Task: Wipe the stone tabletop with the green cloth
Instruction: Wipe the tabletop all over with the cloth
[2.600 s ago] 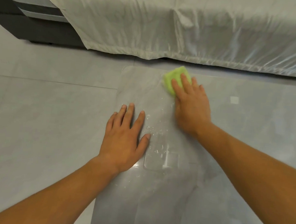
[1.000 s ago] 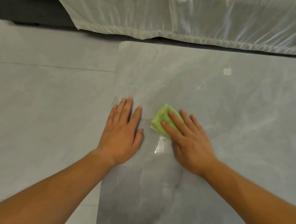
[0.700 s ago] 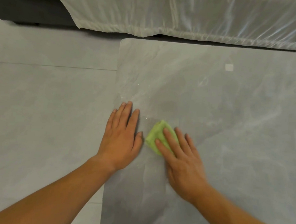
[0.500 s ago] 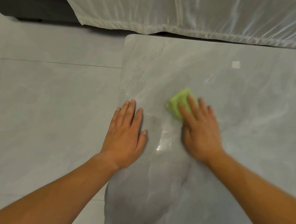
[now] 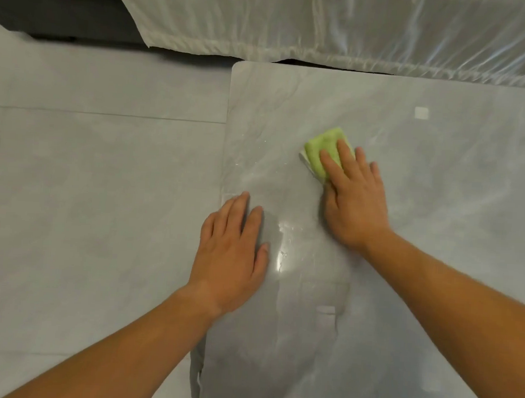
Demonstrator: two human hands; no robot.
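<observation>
The grey stone tabletop [image 5: 439,194] fills the right half of the head view, glossy and wet in patches. A folded green cloth [image 5: 321,148] lies on it toward the far left part. My right hand [image 5: 352,198] presses flat on the cloth, fingers covering its near half. My left hand [image 5: 232,252] rests flat on the tabletop by its left edge, fingers together and extended, holding nothing. Small water droplets and a bright reflection sit between the two hands.
Grey floor tiles [image 5: 85,203] lie left of the table. A pale cover sheet [image 5: 327,21] drapes over furniture just beyond the table's far edge. Dark furniture [image 5: 51,16] stands at the top left.
My right hand slid the cloth toward me beside my left hand, then away and to the right again. My left hand stayed planted at the left edge.
</observation>
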